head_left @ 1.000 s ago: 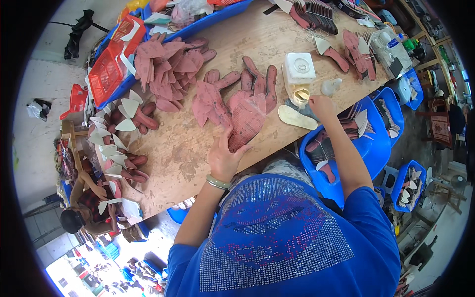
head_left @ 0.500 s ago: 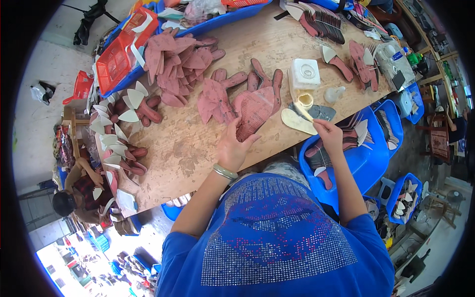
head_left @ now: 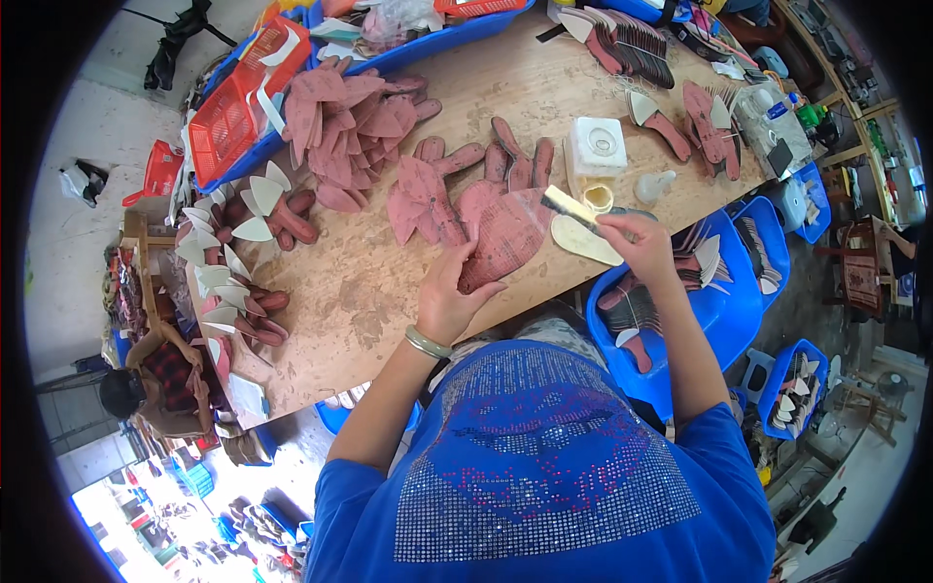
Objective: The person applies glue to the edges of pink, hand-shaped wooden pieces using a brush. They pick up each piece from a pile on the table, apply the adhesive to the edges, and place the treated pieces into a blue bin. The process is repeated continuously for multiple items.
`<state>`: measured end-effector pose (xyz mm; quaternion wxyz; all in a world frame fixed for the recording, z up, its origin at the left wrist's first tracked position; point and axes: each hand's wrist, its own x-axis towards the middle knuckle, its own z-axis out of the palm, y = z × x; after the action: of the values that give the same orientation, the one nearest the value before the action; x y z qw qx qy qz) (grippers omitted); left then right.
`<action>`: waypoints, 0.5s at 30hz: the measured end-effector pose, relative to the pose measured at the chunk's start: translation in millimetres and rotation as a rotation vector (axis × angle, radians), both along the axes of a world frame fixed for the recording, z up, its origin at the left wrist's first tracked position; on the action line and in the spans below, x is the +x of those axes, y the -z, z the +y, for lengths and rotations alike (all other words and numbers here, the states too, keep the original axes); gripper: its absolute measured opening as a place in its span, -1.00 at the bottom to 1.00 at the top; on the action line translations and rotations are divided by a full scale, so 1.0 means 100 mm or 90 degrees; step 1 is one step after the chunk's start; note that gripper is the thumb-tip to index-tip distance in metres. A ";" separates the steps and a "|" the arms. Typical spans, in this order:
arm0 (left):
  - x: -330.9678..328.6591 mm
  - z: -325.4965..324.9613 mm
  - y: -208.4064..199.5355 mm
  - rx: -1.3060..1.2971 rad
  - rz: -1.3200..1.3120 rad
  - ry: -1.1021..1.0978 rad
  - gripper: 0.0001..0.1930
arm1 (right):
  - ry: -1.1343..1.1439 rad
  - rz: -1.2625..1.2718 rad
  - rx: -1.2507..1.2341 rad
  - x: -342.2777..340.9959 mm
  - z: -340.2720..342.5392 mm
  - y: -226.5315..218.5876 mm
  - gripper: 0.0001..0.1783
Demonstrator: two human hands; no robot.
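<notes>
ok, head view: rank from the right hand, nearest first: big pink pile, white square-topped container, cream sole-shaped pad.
From the right hand:
1. Cream sole-shaped pad: just left of it, by the table's near edge.
2. White square-topped container: farther back, slightly left.
3. Big pink pile: well to the left, toward the back.

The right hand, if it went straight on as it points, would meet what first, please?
Probably the reddish piece in the left hand, near its upper edge, with the brush leading; depth is unclear, so it might pass above.
</notes>
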<state>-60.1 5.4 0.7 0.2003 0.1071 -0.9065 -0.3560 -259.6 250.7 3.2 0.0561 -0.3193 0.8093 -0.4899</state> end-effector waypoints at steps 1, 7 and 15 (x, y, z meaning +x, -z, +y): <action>0.02 -0.01 0.01 -0.013 0.015 0.011 -0.30 | 0.004 -0.003 0.002 -0.04 -0.02 0.02 -0.83; 0.09 -0.02 -0.02 -0.081 0.029 0.013 -0.28 | 0.080 0.041 0.063 -0.13 -0.22 -0.09 -0.83; 0.09 -0.05 -0.02 -0.184 0.045 0.023 -0.31 | -0.146 0.188 0.079 0.50 -0.51 -0.67 -0.88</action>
<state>-50.8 0.7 2.8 0.2391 0.0481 -0.9425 -0.2287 -209.3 199.8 70.0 0.0117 -0.4741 0.7955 -0.3773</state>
